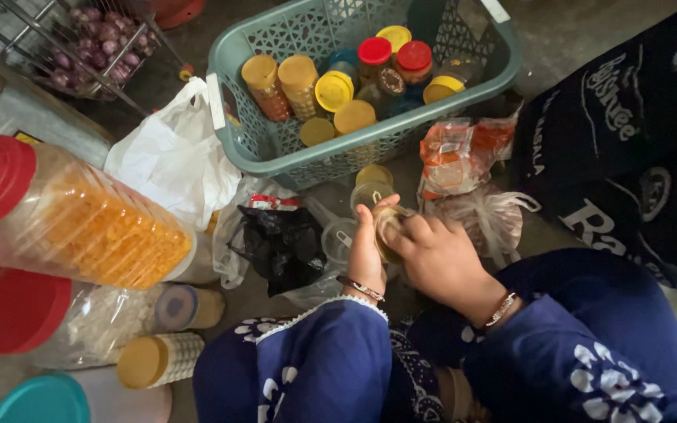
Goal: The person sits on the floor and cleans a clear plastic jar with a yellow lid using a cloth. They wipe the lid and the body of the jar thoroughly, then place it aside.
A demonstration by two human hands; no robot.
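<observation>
Small jar (386, 232) sat between both hands, low in front of the green plastic basket (276, 149), just above the person's lap. Jar looked clear with a yellowish round lid or top facing up; mostly hidden by fingers, contents not readable. Left hand (367, 249) pressed against the jar's left side, thumb up along it, fingers curled behind. Right hand (436, 258) lay over the top and right side, fingers bent down around the lid, gripping it. Both wrists wore thin bangles, sleeves dark blue with white print. Another clear lidded jar (371, 190) stood just beyond, touching the basket wall. Black plastic bag (280, 241) lay left of the hands, tied clear bag (489, 217) right.
</observation>
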